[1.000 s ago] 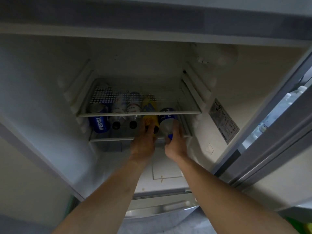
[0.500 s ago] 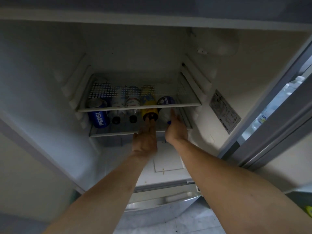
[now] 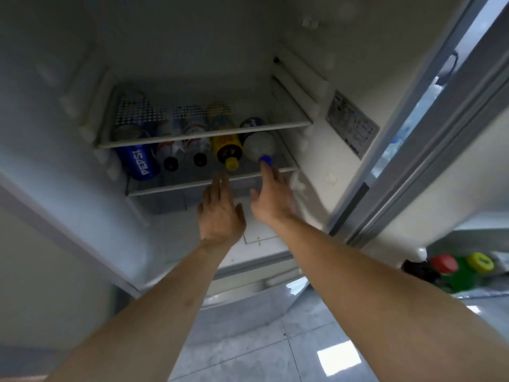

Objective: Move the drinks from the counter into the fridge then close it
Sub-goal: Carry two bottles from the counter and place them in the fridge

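Five drinks lie on their sides in a row on the lower shelf of the open fridge, caps or ends toward the front. From the left: a blue Pepsi can, two clear bottles with black caps, a yellow bottle with a yellow cap, and a clear bottle with a blue cap. Each touches or lies just beside its neighbour. An upper shelf crosses in front of their middles.

The right hand reaches forward with the arm stretched out, fingers straight and spread a little, holding nothing. Its fingertips are at the blue cap; whether they touch it or stop just short cannot be told. The left hand is also extended, back of the hand up, fingers straight and close together, holding nothing. Its fingertips lie at the front edge of the lower shelf, just below the yellow cap and apart from it.

The fridge door stands open on the right. Low at the right, outside the fridge, are more bottles: a dark one with a red cap and a green one with a yellow cap. Pale floor tiles show below the arms.
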`<act>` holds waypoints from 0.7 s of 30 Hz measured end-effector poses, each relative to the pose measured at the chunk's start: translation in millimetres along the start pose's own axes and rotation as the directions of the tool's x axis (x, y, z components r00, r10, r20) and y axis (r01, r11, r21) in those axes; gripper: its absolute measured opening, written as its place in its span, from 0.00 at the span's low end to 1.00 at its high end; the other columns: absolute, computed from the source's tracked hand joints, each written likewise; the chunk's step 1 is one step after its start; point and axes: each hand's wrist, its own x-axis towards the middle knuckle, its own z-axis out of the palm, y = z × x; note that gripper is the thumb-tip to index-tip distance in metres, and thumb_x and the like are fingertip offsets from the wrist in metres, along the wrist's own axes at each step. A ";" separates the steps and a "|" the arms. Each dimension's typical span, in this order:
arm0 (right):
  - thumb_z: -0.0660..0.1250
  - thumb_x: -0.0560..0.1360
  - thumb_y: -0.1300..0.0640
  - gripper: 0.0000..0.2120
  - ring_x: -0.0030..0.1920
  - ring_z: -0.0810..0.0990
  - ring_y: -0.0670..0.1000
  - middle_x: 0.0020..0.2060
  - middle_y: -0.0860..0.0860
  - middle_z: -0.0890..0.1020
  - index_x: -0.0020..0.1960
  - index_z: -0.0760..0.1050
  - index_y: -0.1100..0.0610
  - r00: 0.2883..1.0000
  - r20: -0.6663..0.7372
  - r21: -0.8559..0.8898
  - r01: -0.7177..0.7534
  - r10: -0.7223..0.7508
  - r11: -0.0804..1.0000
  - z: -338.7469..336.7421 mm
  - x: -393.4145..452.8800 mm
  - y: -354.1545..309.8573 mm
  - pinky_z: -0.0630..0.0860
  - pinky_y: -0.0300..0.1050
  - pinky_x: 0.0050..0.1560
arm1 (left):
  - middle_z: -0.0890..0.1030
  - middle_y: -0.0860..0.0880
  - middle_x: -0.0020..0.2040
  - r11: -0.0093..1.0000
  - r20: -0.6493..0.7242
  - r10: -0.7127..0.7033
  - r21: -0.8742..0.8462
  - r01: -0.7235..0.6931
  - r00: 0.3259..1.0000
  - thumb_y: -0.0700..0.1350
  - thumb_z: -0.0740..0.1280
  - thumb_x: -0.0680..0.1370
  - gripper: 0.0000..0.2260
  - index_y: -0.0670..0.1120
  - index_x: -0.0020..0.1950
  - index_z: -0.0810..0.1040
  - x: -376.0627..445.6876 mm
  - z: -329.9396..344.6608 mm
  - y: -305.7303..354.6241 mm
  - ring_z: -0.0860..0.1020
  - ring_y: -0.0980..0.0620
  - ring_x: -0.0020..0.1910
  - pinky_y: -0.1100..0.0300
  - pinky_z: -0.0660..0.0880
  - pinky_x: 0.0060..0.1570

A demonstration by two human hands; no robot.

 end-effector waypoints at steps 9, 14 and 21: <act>0.63 0.80 0.54 0.23 0.58 0.77 0.55 0.64 0.54 0.74 0.74 0.64 0.51 0.984 0.079 0.257 -0.175 0.159 0.950 16.2 -122.1 50.9 0.75 0.49 0.59 | 0.68 0.40 0.72 0.914 -0.026 -0.181 -0.373 0.159 0.983 0.41 0.68 0.78 0.26 0.43 0.75 0.65 -106.7 30.0 1.1 0.69 0.40 0.70 0.48 0.69 0.66; 0.64 0.80 0.54 0.19 0.55 0.80 0.56 0.57 0.54 0.80 0.70 0.72 0.55 0.938 0.103 0.326 -0.347 0.332 0.879 2.2 -216.9 122.0 0.76 0.49 0.58 | 0.65 0.42 0.73 0.842 0.161 -0.214 -0.470 0.266 0.963 0.39 0.66 0.79 0.25 0.44 0.75 0.66 -190.9 58.1 28.7 0.69 0.41 0.69 0.45 0.70 0.68; 0.66 0.80 0.53 0.19 0.60 0.80 0.53 0.64 0.53 0.79 0.70 0.72 0.54 0.627 0.105 0.456 -0.720 0.772 0.523 -36.5 -413.3 248.1 0.75 0.47 0.62 | 0.70 0.44 0.72 0.891 0.515 -0.199 -0.259 0.373 0.834 0.43 0.67 0.79 0.24 0.46 0.75 0.67 -328.0 99.5 52.5 0.76 0.43 0.64 0.50 0.72 0.62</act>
